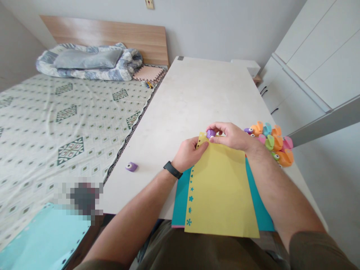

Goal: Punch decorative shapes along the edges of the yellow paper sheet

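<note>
The yellow sheet (222, 191) is held near its far left corner by the left hand (194, 150), its thumb pressed on top and its fingers partly hidden, seemingly for steadiness. At the far edge, 1 purple punch (210, 133) is pinched between the right hand's (231, 135) thumb and curled fingers, presumably for control. Coloured punches (278, 143) are grouped rightward, perhaps for easy reach.

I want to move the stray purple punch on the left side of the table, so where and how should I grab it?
Probably pinch the stray purple punch by opposite sides of its purple body, coming from above and its right, where your left hand is. It's small, stands apart from other things, and its round white part seems turned left.
</note>
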A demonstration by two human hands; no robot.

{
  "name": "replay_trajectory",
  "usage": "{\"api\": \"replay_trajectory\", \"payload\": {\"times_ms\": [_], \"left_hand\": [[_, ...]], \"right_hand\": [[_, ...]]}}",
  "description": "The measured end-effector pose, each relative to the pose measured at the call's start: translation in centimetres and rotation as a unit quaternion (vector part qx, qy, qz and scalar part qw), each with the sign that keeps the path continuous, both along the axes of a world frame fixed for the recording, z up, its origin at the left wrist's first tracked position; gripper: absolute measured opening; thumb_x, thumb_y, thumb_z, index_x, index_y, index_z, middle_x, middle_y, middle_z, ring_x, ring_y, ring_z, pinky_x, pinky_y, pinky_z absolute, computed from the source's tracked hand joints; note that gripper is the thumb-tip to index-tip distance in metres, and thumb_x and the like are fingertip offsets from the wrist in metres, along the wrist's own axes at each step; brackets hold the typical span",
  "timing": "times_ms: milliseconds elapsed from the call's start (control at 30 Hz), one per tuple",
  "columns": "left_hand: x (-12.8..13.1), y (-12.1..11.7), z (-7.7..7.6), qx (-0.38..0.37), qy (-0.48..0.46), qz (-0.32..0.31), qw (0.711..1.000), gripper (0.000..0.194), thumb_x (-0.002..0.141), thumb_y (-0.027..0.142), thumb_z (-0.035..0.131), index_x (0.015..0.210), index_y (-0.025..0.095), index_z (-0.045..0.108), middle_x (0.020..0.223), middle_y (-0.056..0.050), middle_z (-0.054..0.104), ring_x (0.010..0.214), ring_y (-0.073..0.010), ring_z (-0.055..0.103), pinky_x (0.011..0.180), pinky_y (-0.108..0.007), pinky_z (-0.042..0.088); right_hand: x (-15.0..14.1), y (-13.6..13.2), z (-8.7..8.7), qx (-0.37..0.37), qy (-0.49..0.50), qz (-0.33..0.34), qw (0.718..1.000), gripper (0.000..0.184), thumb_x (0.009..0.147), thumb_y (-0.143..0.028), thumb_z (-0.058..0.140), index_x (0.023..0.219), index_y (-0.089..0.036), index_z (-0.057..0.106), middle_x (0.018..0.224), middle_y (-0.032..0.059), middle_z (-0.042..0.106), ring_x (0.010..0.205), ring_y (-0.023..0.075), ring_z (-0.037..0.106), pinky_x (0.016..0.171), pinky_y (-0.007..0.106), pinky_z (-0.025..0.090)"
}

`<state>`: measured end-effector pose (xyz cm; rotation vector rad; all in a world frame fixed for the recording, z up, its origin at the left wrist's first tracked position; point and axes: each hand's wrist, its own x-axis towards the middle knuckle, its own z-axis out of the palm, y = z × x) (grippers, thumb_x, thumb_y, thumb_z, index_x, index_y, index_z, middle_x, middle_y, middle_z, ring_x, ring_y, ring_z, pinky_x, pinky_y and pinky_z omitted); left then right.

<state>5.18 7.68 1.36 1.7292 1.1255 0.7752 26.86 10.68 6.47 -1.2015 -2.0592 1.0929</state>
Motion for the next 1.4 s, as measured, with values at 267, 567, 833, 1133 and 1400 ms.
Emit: {"api": "replay_trajectory", "payload": {"times_ms": [267, 567, 833, 1133, 1400], "left_hand": [[0.00, 0.00, -0.10, 0.005, 0.006, 0.002, 1.000, 0.039, 0.099, 0.049, 0.052, 0.093, 0.016, 0.071, 0.079, -0.002, 0.066, 0.070, -0.0151, 0.057, 0.056, -0.022, 0.037], [0.08, -0.04, -0.09, 0.002, 0.008, 0.003, 1.000, 0.040, 0.098, 0.052, 0.054, 0.087, 0.016, 0.068, 0.075, -0.001, 0.062, 0.066, -0.0136, 0.051, 0.054, -0.023, 0.033], [0.18, 0.08, -0.28, 0.016, 0.009, 0.000, 1.000, 0.042, 0.099, 0.053, 0.053, 0.084, 0.016, 0.065, 0.073, 0.000, 0.058, 0.065, -0.0122, 0.048, 0.055, -0.023, 0.031], [0.09, -0.15, 0.51, -0.021, -0.019, 0.030, 0.999, 0.048, 0.097, 0.063, 0.055, 0.088, 0.017, 0.064, 0.072, 0.000, 0.058, 0.063, -0.0128, 0.049, 0.052, -0.023, 0.033], [0.42, -0.07, 0.12, 0.008, -0.029, 0.030, 0.999, 0.058, 0.084, 0.066, 0.073, 0.118, 0.018, 0.071, 0.095, -0.006, 0.075, 0.079, -0.0172, 0.064, 0.064, -0.025, 0.046]], "right_hand": [[0.03, -0.01, -0.11, -0.011, 0.007, 0.009, 1.000, 0.030, 0.084, -0.030, 0.075, 0.112, -0.022, 0.074, 0.101, 0.0042, 0.075, 0.091, 0.0215, 0.066, 0.084, 0.036, 0.051], [-0.18, -0.11, -0.18, -0.009, 0.010, -0.002, 1.000, 0.026, 0.082, -0.028, 0.074, 0.108, -0.022, 0.073, 0.095, 0.0031, 0.074, 0.086, 0.0207, 0.065, 0.081, 0.035, 0.051], [-0.43, -0.06, -0.53, -0.010, 0.006, -0.003, 1.000, 0.026, 0.081, -0.027, 0.074, 0.107, -0.021, 0.072, 0.094, 0.0031, 0.073, 0.087, 0.0203, 0.064, 0.082, 0.034, 0.049], [-0.56, -0.21, -0.20, 0.003, -0.008, -0.012, 1.000, 0.022, 0.083, -0.027, 0.073, 0.103, -0.020, 0.071, 0.094, 0.0031, 0.072, 0.088, 0.0201, 0.064, 0.084, 0.033, 0.049], [-0.92, -0.43, -0.48, 0.009, -0.028, -0.007, 1.000, 0.022, 0.083, -0.024, 0.070, 0.105, -0.022, 0.072, 0.097, 0.0028, 0.076, 0.090, 0.0207, 0.068, 0.085, 0.034, 0.050]]}}
